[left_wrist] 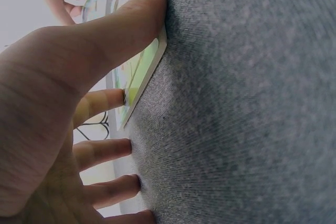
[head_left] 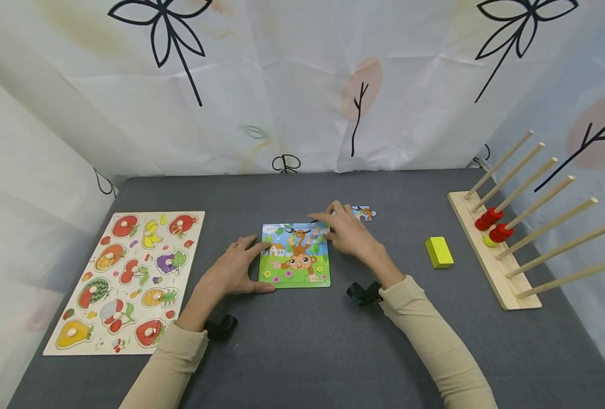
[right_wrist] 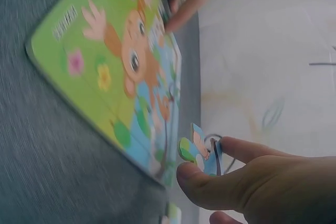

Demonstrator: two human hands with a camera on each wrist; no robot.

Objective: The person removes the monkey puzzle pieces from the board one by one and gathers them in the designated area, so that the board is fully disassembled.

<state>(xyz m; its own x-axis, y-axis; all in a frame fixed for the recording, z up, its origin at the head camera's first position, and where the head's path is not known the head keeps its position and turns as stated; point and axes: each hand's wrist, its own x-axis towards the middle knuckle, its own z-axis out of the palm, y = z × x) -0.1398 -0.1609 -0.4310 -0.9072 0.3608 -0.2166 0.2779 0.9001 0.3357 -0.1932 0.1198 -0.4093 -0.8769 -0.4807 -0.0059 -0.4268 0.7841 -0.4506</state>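
A jigsaw puzzle [head_left: 302, 275] with a monkey picture lies flat on the grey table in the head view. My left hand [head_left: 230, 271] is at its left side; the thumb touches the front left corner area and the index finger the left edge, while the other fingers rest on the table. Above the far right corner, my right hand [head_left: 353, 236] pinches a puzzle piece [right_wrist: 202, 153] between thumb and finger, held tilted over the board. Just behind that hand lies some loose puzzle piece [head_left: 364, 213], partly hidden by the fingers in the head view.
To the left lies a fruit peg board [head_left: 146, 238]. On the right are a yellow block [head_left: 439, 253] and a wooden peg rack [head_left: 496, 267] with a few red and yellow beads; its long pegs lean right. Patterned white cloth [head_left: 302, 102] hangs behind the table.
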